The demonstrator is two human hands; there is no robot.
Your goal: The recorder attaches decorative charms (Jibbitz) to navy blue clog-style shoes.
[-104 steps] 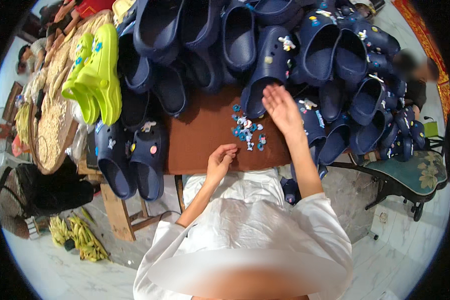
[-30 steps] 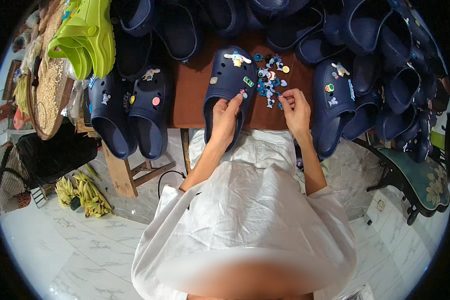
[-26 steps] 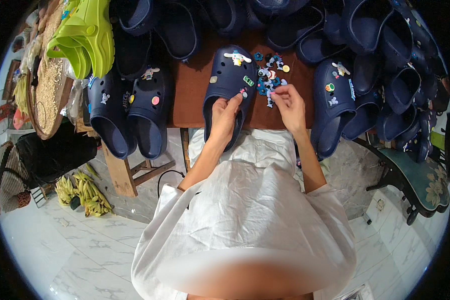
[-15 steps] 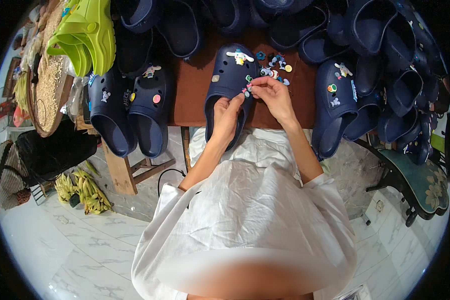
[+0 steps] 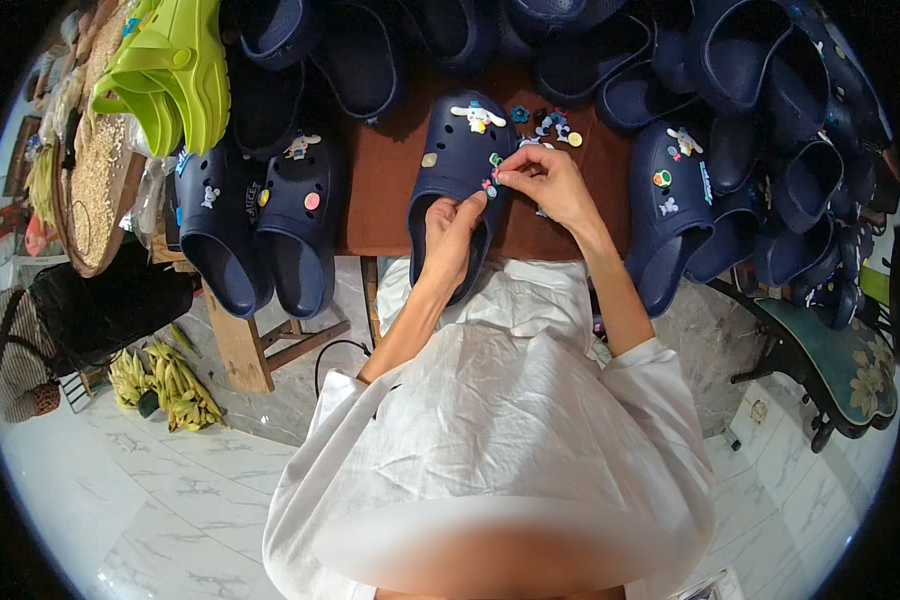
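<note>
left hand (image 5: 450,232) grips navy clog (image 5: 454,160) at worktop (image 5: 382,205) edge; right hand (image 5: 552,188) fingers narrow, pinching small charm (image 5: 495,173) against clog's side. lettered charm (image 5: 707,182) on another clog (image 5: 667,220). tray (image 5: 122,212) holds pale kernels (image 5: 95,190).

"What are you holding?"

"I'm steadying a navy clog (image 5: 454,172), toe pointing away, and pinching a tiny, mostly hidden charm (image 5: 496,173) at its right side."

"Other charms (image 5: 560,130)?"

"They're lying loose beside its toe."
</note>
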